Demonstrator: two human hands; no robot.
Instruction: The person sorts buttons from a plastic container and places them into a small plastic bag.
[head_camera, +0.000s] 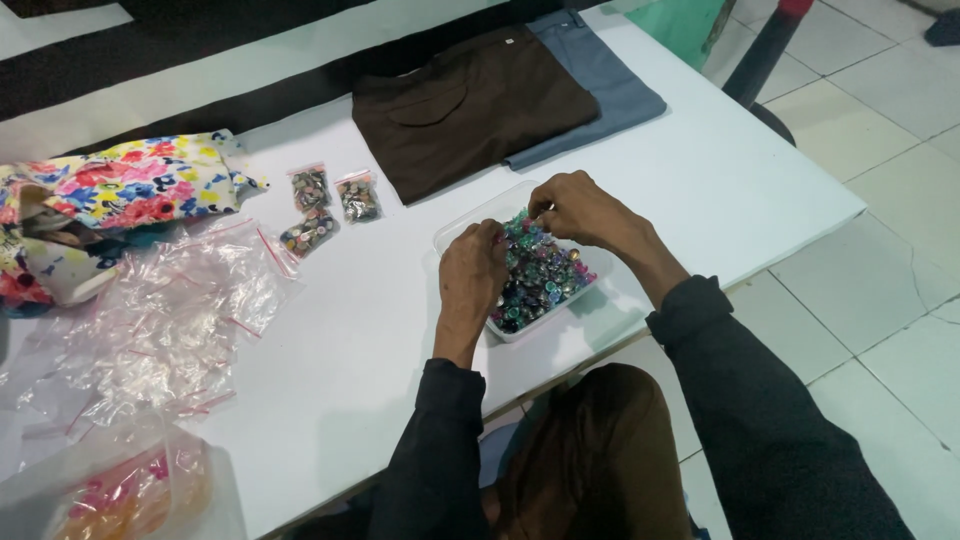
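Left hand (472, 268) and right hand (578, 208), fingers curled.

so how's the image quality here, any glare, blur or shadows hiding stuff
In the head view the light is even and bright; the white table looks slightly washed out. Soft shadows fall under the left hand and right hand over the tray of buttons. The empty plastic bags show faint sheen, the buttons blur into one mass, and the table edges bow a little, which suggests a wide lens.

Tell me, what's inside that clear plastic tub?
The clear plastic tub holds a heap of small colourful buttons. The left hand and right hand cover some, and the tub's bottom is hidden.
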